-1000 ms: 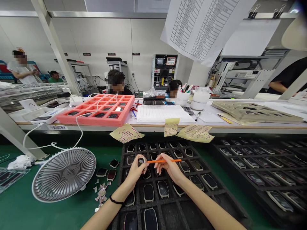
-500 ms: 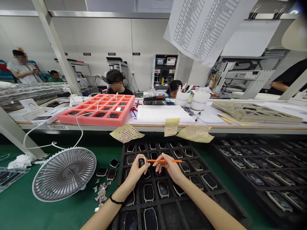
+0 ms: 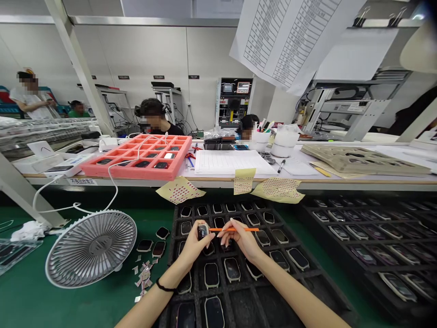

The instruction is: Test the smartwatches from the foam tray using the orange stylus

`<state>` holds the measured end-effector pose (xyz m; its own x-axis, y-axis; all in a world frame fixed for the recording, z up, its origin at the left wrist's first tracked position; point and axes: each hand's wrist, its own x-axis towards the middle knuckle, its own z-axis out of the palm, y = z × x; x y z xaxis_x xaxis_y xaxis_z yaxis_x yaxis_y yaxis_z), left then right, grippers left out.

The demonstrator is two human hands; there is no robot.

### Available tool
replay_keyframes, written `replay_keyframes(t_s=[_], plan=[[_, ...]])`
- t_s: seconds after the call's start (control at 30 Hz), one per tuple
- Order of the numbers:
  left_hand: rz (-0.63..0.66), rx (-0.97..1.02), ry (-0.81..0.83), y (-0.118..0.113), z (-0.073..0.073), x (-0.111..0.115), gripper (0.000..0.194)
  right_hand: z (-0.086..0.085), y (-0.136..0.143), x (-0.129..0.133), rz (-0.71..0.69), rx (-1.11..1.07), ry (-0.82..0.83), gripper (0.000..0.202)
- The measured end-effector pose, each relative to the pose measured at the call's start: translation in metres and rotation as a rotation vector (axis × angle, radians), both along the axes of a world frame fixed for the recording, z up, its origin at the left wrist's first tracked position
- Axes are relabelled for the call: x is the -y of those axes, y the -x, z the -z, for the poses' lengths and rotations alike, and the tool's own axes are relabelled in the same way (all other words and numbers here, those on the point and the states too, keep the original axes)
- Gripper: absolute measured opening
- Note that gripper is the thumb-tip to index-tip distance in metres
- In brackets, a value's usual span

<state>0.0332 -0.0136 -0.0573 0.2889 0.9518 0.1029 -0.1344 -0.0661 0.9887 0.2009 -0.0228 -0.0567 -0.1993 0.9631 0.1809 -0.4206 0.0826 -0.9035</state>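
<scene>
My left hand (image 3: 194, 241) is closed round a smartwatch body (image 3: 202, 231), whose dark screen side faces up between thumb and fingers. In my right hand (image 3: 241, 237) a thin orange stick-like tool (image 3: 251, 229) is pinched like a pen. Its left tip reaches the right edge of the watch; whether it presses there I cannot tell. Both hands are over a black foam tray (image 3: 239, 300) with several more watch bodies in its compartments, among them one with a pale frame (image 3: 211, 275) below my left hand.
A grey fan (image 3: 92, 248) stands left on the green mat, beside three loose watches (image 3: 144, 246) and small scraps (image 3: 145, 275). Another black tray (image 3: 358, 269) lies right. On the shelf sit a pink foam tray (image 3: 136, 171) and papers (image 3: 228, 161); yellow sticker sheets (image 3: 245, 181) hang from its edge.
My hands, the watch and the orange tool hold almost the same place. In the background, a seated person's head has shifted slightly left, and the person at far right has moved.
</scene>
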Motion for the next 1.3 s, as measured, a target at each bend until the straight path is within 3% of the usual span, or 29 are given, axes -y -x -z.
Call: replay_keyframes(t_s=[0.6, 0.8, 1.3], plan=[[-0.058, -0.151, -0.154, 0.001, 0.006, 0.0, 0.026, -0.003, 0.003, 0.0, 0.034, -0.04, 0.029, 0.038], [0.17, -0.109, -0.126, 0.0, 0.011, 0.001, 0.056, 0.002, -0.004, -0.006, 0.224, -0.035, 0.061, 0.037], [0.283, -0.101, -0.152, -0.001, 0.002, 0.01, 0.055, 0.005, -0.005, -0.006, 0.252, 0.033, 0.084, 0.035]])
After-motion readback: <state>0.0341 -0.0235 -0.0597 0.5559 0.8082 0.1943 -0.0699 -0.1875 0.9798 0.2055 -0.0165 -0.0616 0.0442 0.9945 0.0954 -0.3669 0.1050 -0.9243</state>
